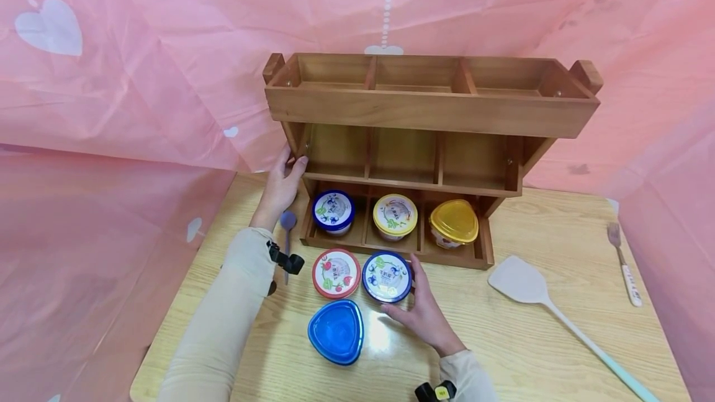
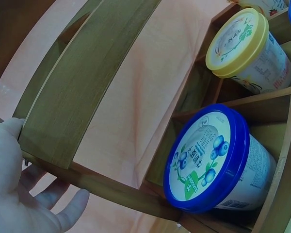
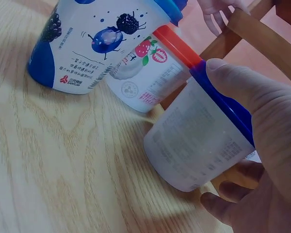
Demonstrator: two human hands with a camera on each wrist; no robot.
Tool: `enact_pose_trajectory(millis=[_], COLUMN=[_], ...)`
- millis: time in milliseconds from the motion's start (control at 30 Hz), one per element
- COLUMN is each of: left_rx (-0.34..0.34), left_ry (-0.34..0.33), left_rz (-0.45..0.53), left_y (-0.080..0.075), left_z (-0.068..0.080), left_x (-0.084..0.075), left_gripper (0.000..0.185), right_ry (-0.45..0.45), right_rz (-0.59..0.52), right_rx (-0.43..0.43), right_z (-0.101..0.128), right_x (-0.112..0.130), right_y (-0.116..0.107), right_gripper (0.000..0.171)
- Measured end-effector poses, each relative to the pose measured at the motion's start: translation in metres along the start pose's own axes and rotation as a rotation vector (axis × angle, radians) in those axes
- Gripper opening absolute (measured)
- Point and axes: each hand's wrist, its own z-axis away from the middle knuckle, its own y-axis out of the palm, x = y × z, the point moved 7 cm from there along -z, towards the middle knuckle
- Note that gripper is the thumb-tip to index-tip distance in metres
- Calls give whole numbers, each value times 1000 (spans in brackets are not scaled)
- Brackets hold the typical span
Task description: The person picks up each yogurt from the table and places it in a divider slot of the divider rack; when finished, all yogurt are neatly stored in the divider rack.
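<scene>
While three cups sit in the bottom tier of the wooden rack (image 1: 430,110), three remain on the table (image 1: 558,340): roughly half stowed.
Left hand (image 1: 282,185), fingers relaxed, steadies the rack's left post; right hand (image 1: 421,312) curls around the blue-lidded blueberry cup (image 1: 386,276), which stands just in front of the rack.

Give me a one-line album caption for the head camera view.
Left hand steadies a wooden rack while the right hand grips a blue-lidded tub.
</scene>
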Motion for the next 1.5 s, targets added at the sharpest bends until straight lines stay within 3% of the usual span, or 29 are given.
enact_pose_trajectory(millis=[133,367,567,767,967,1067,1167,1500], left_rx=[10,25,5,-1,14,7,-6,-6], left_ry=[-22,-28,-18,-9,-20,-17,2,-10], left_rz=[16,46,39,1,3,-12,-11,-9], left_y=[0,1,1,2,0,0,0,0], left_z=[1,10,1,-1,5,5,0,-1], left_x=[-4,-27,-4,3,-12,-12,1,2], left_gripper=[54,53,53,55,55,55,55,57], right_ry=[25,1,-13,-8,-68,-105,-146,-315], right_rz=[-2,21,13,8,40,46,47,58], right_rx=[9,-3,-18,-36,-110,-144,-171,-245], right_z=[-2,-4,-2,9,25,30,34,38], right_x=[-1,0,2,8,29,42,55,102], right_y=[3,5,4,-5,-29,-42,-52,-82], right_gripper=[118,114,111,109,105,104,106,114])
